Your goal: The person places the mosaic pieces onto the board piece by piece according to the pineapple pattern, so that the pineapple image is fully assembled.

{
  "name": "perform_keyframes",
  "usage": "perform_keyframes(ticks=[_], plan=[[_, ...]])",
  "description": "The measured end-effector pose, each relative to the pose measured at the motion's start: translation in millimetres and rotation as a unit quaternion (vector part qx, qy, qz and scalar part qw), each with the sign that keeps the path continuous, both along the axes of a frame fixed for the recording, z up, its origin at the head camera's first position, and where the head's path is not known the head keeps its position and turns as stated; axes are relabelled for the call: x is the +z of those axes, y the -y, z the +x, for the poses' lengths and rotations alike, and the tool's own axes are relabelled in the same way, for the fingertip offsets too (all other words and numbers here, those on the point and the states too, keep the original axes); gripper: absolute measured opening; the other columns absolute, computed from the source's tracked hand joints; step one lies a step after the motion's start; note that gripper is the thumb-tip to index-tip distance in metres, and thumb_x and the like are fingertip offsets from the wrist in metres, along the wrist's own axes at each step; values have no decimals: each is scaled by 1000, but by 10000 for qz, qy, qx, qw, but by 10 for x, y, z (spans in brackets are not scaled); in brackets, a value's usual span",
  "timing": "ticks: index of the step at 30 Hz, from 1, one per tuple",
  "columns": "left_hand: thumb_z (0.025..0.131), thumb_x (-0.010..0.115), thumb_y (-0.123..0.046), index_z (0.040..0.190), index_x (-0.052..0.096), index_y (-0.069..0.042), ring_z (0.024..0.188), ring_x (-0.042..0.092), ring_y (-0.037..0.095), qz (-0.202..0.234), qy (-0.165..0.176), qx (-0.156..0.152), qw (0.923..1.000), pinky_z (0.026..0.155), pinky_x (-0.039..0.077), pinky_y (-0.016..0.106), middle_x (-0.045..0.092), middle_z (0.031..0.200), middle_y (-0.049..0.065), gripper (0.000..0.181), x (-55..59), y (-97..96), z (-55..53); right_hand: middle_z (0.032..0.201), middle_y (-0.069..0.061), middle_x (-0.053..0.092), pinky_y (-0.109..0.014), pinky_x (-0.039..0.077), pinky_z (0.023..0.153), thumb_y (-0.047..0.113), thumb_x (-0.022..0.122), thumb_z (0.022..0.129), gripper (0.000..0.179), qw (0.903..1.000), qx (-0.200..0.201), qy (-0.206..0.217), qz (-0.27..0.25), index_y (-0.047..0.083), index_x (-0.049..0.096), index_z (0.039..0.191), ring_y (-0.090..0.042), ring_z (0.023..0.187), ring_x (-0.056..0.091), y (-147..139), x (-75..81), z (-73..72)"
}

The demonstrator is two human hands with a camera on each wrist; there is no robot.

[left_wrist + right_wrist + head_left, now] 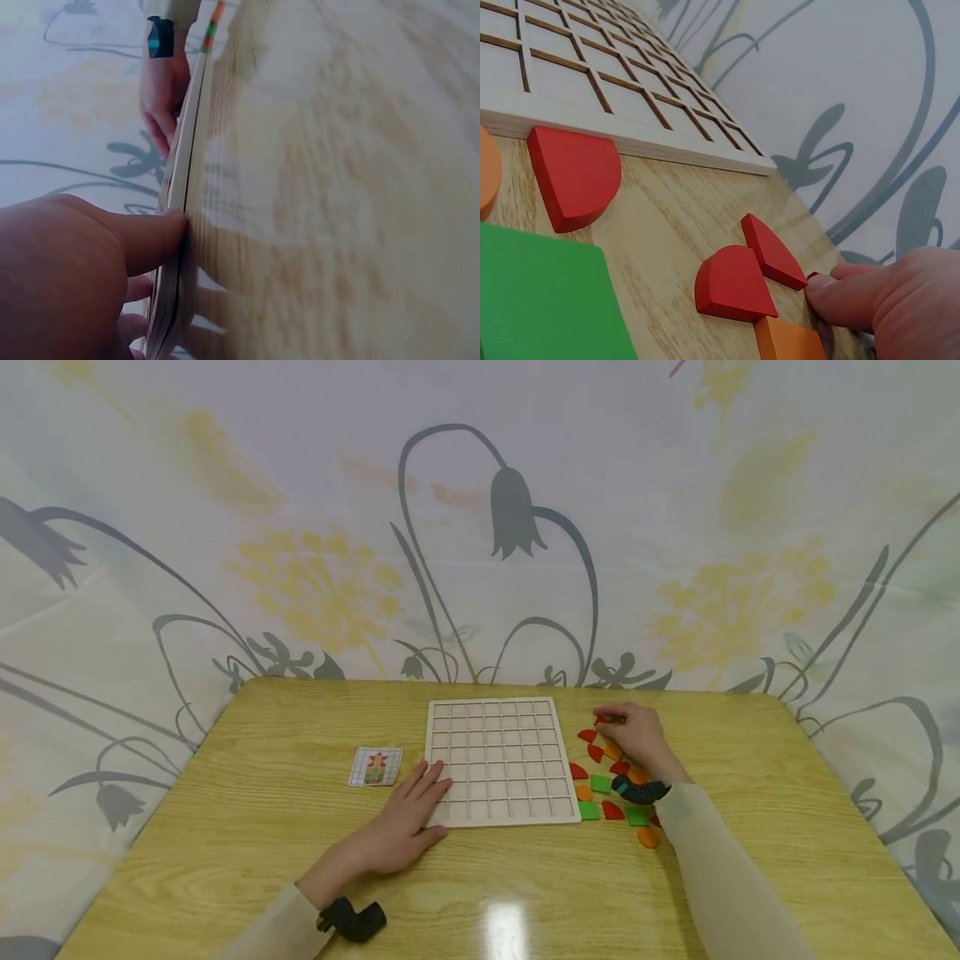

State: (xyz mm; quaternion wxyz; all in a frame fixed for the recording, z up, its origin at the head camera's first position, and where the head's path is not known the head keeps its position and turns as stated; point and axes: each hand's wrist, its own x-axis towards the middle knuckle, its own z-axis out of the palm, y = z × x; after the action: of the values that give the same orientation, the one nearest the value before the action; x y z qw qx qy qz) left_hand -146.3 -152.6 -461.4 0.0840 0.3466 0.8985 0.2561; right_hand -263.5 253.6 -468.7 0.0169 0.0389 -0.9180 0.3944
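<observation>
A pale wooden grid board lies on the table, its square cells bare. At the board's lower left corner my left hand lies flat, fingers straight over the left edge and the thumb against the near side. Beyond the board's right side, my right hand pinches a small red piece between thumb and fingertips; the fingers cover most of it. Close by the fingertips are a red quarter-round piece, another red quarter-round piece and an orange piece.
Several loose pieces lie right of the board, among them a green square, a red quarter-round and an orange disc. A pattern card with a red, orange and green figure sits left of the board. Patterned cloth hangs behind the table.
</observation>
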Motion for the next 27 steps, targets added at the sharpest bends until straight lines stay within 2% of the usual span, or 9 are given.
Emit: perform_keyframes(ticks=[5, 9, 15, 21, 27], plan=[[104, 53, -23, 154, 28, 6, 149, 1, 46, 45, -20, 59, 10000, 115, 11, 63, 11, 163, 26, 62, 12, 5, 5, 109, -18, 65, -39, 49, 82, 10, 66, 97, 27, 9999, 66, -19, 115, -2, 69, 121, -31, 95, 61, -6, 17, -12], [104, 54, -24, 154, 29, 3, 148, 0, 46, 64, 2, 93, 9999, 114, 13, 64, 11, 163, 24, 62, 17, 7, 7, 105, -16, 66, -37, 48, 80, 9, 66, 97, 26, 9998, 35, 70, 159, -3, 69, 119, -29, 92, 60, -8, 27, -14], [103, 55, -24, 156, 29, 0, 149, -1, 43, 48, 170, 76, 9998, 115, 13, 62, 9, 165, 19, 64, 21, 38, -13, 107, -18, 66, -36, 49, 80, 7, 64, 97, 25, 9997, 56, 248, -9, -5, 66, 119, -29, 92, 60, -27, 37, 2], [104, 55, -25, 157, 27, -3, 150, -2, 41, 14, 241, -19, 9997, 116, 13, 61, 8, 165, 16, 64, 34, 79, -38, 107, -19, 65, -33, 48, 79, 7, 63, 98, 24, 9995, -24, 209, -227, -6, 64, 118, -28, 90, 59, -67, -9, -1], [104, 54, -27, 158, 26, -4, 150, -2, 40, -127, 324, -75, 9994, 116, 13, 60, 6, 166, 16, 65, 53, 94, -39, 109, -18, 64, -37, 48, 81, 8, 61, 100, 19, 9994, -96, 155, -299, -3, 64, 116, -30, 94, 58, -89, 18, 35]])
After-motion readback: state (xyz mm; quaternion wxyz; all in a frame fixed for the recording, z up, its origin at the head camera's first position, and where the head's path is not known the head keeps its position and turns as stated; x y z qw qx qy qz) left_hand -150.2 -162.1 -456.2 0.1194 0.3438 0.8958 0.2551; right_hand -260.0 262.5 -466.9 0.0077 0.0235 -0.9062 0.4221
